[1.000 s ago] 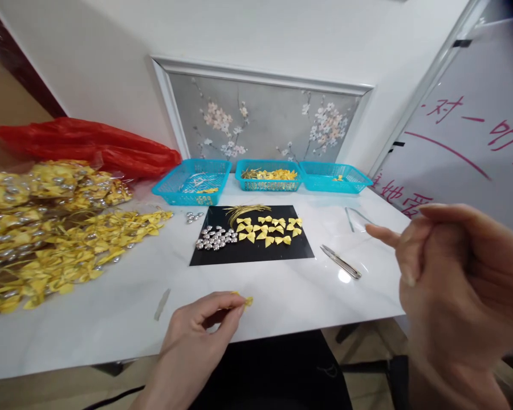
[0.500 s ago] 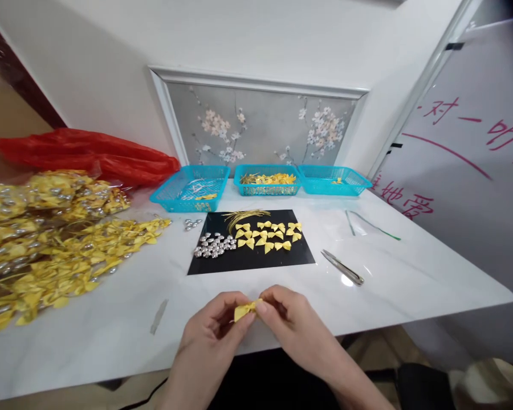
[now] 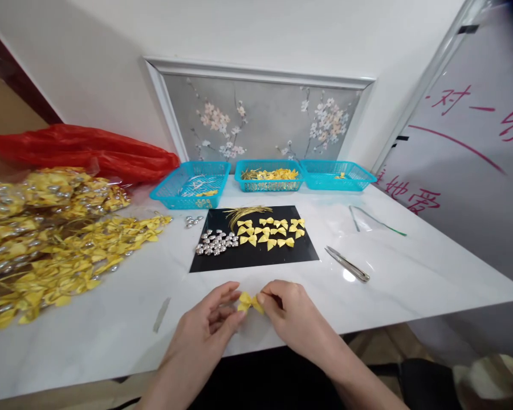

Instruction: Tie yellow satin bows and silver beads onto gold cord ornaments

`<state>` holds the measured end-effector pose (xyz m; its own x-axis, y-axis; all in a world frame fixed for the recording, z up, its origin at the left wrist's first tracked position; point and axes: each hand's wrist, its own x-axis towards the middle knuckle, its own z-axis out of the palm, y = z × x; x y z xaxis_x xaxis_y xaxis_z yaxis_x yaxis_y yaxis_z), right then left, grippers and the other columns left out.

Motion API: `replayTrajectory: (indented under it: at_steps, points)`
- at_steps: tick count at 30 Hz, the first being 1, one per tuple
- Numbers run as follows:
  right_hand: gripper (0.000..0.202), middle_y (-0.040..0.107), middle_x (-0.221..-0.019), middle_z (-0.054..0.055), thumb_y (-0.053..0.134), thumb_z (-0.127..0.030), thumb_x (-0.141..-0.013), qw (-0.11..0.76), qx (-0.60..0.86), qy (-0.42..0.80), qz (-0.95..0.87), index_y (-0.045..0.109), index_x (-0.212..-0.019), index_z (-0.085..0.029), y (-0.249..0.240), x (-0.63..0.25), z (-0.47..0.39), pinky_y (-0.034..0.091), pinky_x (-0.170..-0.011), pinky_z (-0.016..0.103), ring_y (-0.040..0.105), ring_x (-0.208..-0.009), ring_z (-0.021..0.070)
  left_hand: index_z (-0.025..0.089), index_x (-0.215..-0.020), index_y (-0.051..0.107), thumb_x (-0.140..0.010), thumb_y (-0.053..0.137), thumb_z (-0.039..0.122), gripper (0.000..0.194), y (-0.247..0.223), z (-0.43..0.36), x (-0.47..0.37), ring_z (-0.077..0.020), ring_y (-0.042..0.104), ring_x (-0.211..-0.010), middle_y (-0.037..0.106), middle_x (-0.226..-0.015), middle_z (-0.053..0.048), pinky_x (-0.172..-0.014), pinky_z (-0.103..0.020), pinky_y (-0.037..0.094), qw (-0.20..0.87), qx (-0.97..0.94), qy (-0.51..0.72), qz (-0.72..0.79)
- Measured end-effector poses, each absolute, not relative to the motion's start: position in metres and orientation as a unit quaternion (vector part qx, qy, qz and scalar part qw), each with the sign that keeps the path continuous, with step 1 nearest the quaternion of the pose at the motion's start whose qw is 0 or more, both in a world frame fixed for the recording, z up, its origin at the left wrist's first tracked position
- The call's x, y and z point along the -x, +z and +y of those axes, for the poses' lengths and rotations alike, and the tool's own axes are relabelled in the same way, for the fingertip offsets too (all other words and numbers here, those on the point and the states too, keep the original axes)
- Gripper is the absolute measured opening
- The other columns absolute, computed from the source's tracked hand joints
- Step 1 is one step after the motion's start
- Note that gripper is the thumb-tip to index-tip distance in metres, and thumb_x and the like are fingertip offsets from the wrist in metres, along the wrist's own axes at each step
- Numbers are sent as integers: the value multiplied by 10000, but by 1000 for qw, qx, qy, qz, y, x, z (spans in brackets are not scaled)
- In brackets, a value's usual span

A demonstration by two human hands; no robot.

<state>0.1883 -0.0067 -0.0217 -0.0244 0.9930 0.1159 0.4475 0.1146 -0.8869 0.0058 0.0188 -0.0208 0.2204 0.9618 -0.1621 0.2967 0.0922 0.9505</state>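
Note:
Above the table's front edge, a small yellow bow [image 3: 245, 301] is held between my hands. My right hand [image 3: 297, 310] pinches its right wing between thumb and forefinger. At the left wing is my left hand [image 3: 209, 319], its thumb on the lower edge and its curled fingers loosely around the side. Beyond them lies a black mat [image 3: 256, 263]. On it are several yellow bows [image 3: 263, 232], a cluster of silver beads [image 3: 216, 244] and a bundle of thin gold wires [image 3: 245, 213].
Small scissors [image 3: 347, 264] and a clear bag with a green strip [image 3: 378, 221] lie to the right. Blue baskets [image 3: 224, 196] line the back. Strung yellow bows with silver beads [image 3: 77, 262] are heaped at left, near red fabric [image 3: 85, 151]. A grey strip [image 3: 161, 315] lies nearby.
My left fingers have loosened and drawn slightly left, so more of the bow shows. My right hand keeps its pinch. The camera view has shifted a little.

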Motion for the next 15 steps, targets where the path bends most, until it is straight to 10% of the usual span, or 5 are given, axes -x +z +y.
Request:
replayTrajectory:
  at_steps: [15]
  points:
    - [229, 568, -773, 9, 477, -289, -1014, 531, 507, 369, -570, 681, -981, -190, 3, -205, -30, 365, -513, 231, 472, -587, 103, 267, -849, 830, -760, 721, 357, 167, -10, 14, -11, -201, 721, -767, 818, -831, -7, -719, -251, 579, 499, -620, 330, 508]
